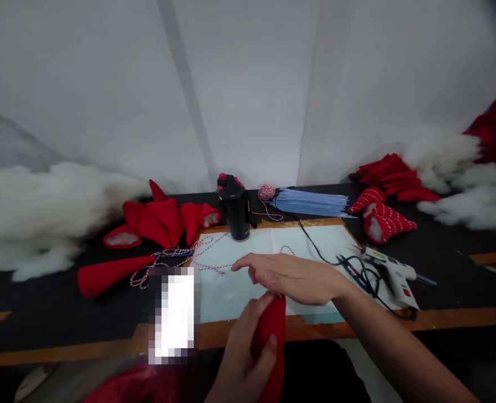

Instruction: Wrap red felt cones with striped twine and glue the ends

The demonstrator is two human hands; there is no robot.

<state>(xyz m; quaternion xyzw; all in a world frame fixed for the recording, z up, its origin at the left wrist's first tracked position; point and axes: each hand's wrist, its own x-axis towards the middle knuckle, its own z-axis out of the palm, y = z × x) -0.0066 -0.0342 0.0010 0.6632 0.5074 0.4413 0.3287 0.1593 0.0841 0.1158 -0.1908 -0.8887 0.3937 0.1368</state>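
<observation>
My left hand (pixel 248 347) grips a red cloth cone (pixel 276 330) upright at the front edge of the table, its fingers wrapped round the side. Over the cone's top lies my right hand (pixel 294 277), palm down, with its fingers stretched to the left and the index finger farthest out. The thumb is hidden, and I cannot tell whether the palm presses on the tip. A red-and-white twisted string (pixel 214 266) runs across the white sheet (pixel 227 296) to the right fingertips. Behind the same hand, a small loop of string shows.
Stuffed red cones (pixel 164 221) and white stuffing (pixel 55 212) lie at left, near a pixelated bright patch (pixel 174 316). A black bottle (pixel 235 210), string ball (pixel 267 192) and glue sticks (pixel 310 202) stand behind. At right are a corded glue gun (pixel 393 274) and string-wrapped cones (pixel 386 224).
</observation>
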